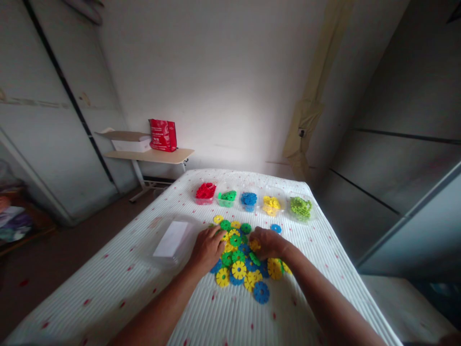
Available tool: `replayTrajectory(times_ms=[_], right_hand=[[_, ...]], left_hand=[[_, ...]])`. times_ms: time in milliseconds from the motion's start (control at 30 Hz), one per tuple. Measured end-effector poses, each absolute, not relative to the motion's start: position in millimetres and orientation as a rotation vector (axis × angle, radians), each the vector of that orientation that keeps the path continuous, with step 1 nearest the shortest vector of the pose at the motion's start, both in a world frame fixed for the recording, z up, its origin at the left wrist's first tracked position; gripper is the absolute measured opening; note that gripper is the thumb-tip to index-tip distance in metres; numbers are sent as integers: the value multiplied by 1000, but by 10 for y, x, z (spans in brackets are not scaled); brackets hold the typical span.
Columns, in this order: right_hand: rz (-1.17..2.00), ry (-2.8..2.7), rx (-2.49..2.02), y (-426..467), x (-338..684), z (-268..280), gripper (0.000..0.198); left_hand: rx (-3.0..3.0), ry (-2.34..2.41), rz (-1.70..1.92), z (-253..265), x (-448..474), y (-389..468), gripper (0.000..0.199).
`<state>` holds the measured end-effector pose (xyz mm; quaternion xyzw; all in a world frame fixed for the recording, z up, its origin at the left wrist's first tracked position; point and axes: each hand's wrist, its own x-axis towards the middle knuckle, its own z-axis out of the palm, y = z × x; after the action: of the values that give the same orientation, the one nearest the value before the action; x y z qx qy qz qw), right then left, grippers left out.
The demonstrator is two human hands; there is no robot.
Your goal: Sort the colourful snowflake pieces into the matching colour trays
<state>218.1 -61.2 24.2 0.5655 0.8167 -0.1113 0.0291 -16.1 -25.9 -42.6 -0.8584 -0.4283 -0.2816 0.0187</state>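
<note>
A loose pile of notched plastic snowflake discs in yellow, green and blue [238, 270] lies on the white ribbed bedcover [133, 293]. My left hand [209, 247] rests at the pile's left side, fingers apart and touching the discs there. On the right side of the pile, my right hand [268, 242] is closed, with a yellow disc [255, 245] at its fingertips. A single blue disc [275, 228] lies just beyond that hand. Part of the pile is hidden beneath both hands.
Behind the pile stands a row of clear tubs holding red pieces [206, 191], green pieces [226, 196], blue pieces [248, 199], yellow pieces [271, 203] and light green pieces [301, 206]. Left of the pile is a clear tray with a white card [172, 239]. A side table [158, 156] bears a red bag [163, 135].
</note>
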Motion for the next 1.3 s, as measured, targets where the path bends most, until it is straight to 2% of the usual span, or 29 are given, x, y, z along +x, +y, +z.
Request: replayTrajectory(times_ms=[233, 300, 433, 500, 700, 933, 1300], right_hand=[[21, 2429, 1974, -428, 2442, 592, 32], [152, 2414, 2136, -301, 2551, 757, 33], [301, 2430, 2387, -116, 2690, 892, 50], [348, 2475, 2446, -136, 2707, 836, 48], [363, 2596, 2352, -574, 2815, 393, 30], [303, 2540, 2414, -945, 3180, -47, 28], [189, 2331, 2566, -926, 3187, -228, 28]], left_hand=[[-2680, -1359, -792, -369, -148, -282, 31], [-2691, -1359, -783, -370, -149, -281, 32], [-2738, -1328, -792, -370, -166, -289, 35], [-2769, -1317, -759, -348, -174, -311, 35], [-2863, -1312, -577, -260, -172, -402, 45], [-2973, -1327, -329, -186, -67, -437, 58], [-3114, -1133, -243, -186, 393, -369, 58]])
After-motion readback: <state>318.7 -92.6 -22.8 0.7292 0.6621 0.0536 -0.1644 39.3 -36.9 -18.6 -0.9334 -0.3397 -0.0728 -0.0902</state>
